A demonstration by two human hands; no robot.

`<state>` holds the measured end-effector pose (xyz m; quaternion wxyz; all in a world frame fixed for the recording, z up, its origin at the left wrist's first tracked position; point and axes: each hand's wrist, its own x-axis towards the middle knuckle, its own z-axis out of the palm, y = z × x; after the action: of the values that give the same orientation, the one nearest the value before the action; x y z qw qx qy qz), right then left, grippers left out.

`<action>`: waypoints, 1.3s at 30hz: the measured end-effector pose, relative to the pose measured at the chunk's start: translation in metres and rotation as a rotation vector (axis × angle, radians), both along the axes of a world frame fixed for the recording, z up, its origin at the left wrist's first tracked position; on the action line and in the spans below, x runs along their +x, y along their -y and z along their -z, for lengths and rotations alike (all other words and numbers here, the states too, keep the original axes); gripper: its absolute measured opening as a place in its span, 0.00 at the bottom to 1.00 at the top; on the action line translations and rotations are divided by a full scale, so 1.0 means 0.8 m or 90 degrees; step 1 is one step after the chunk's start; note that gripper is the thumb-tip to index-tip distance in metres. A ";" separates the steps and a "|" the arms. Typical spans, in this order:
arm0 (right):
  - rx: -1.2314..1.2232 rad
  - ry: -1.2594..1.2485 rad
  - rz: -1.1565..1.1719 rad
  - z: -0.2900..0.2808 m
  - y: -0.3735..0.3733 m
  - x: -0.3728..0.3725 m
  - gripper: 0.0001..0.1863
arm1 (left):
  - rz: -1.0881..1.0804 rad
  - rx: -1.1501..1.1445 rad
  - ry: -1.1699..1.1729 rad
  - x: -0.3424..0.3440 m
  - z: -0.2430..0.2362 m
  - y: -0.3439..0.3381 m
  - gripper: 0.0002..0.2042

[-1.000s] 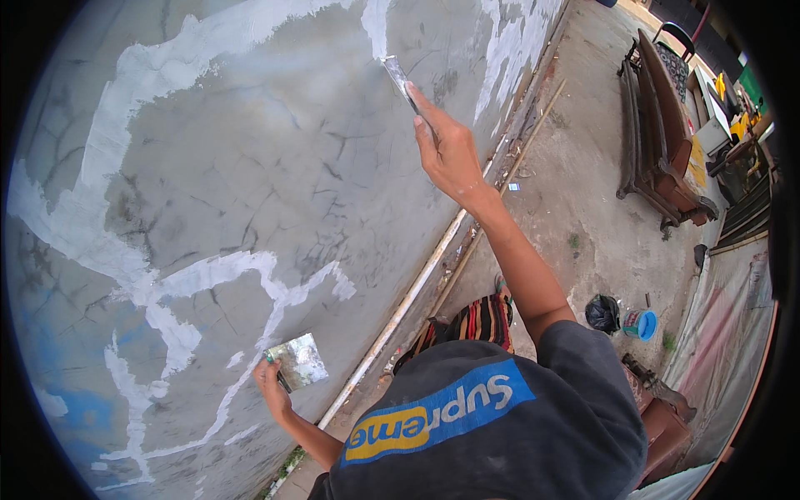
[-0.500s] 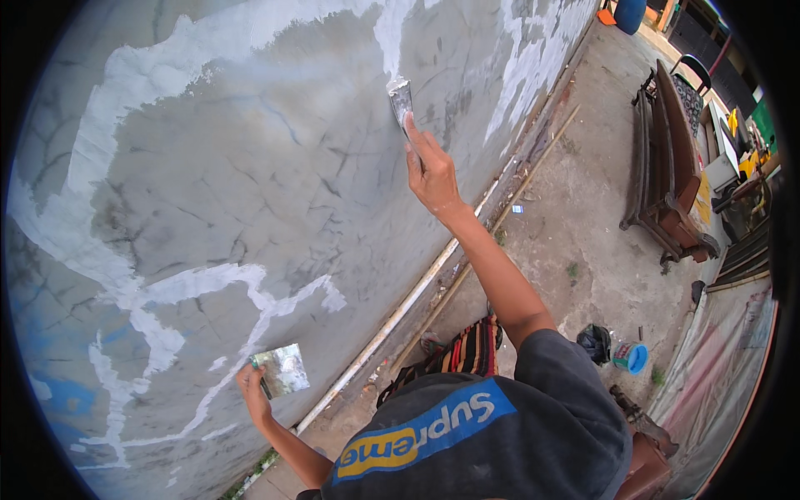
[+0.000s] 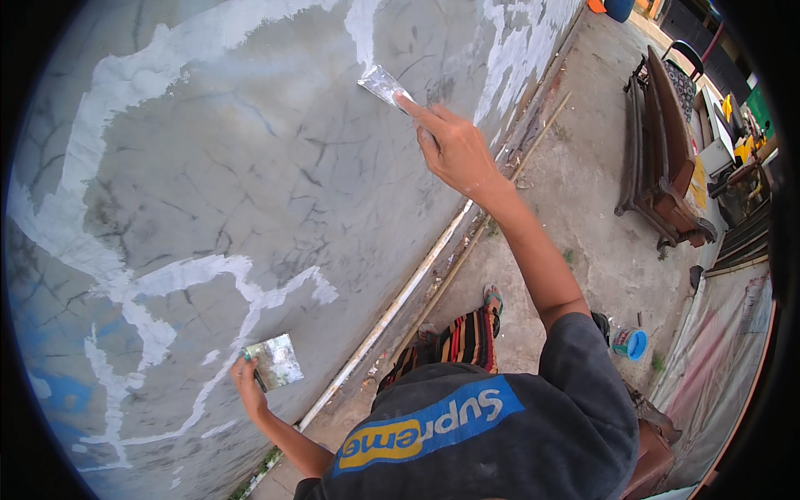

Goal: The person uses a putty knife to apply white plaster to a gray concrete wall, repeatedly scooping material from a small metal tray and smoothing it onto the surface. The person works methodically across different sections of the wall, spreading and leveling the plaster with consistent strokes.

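Observation:
My right hand (image 3: 460, 156) grips a putty knife (image 3: 385, 85), forefinger stretched along it. The blade lies against the grey cracked wall (image 3: 225, 175), at the lower end of a white filler strip (image 3: 361, 33). Lower on the left, my left hand (image 3: 247, 385) holds a broad metal filling blade (image 3: 278, 362) by its dark-edged side, fingers wrapped around it. Its shiny face has pale smears and sits just in front of the wall. Branching bands of white filler (image 3: 125, 87) run over the cracks.
A white pipe (image 3: 379, 333) and a long pole (image 3: 492, 225) run along the wall's foot. To the right stands a wooden bench (image 3: 664, 142) with carved legs. A blue-rimmed bucket (image 3: 631, 343) sits on the concrete floor (image 3: 583, 208) near my right side.
My right hand has shifted right and slightly down, and the putty knife has swung from nearly upright to a slant. The left hand has barely moved. A sandalled foot has come into sight.

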<state>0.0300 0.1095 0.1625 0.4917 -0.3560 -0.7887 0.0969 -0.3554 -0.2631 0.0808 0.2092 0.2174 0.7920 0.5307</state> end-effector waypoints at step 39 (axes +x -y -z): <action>-0.066 -0.052 0.022 0.098 0.000 -0.001 0.32 | -0.012 -0.009 0.018 0.001 -0.005 0.004 0.17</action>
<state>0.0296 0.1092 0.0841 0.5059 -0.3904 -0.7556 0.1439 -0.3547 -0.2663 0.0851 0.2165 0.2012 0.7947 0.5301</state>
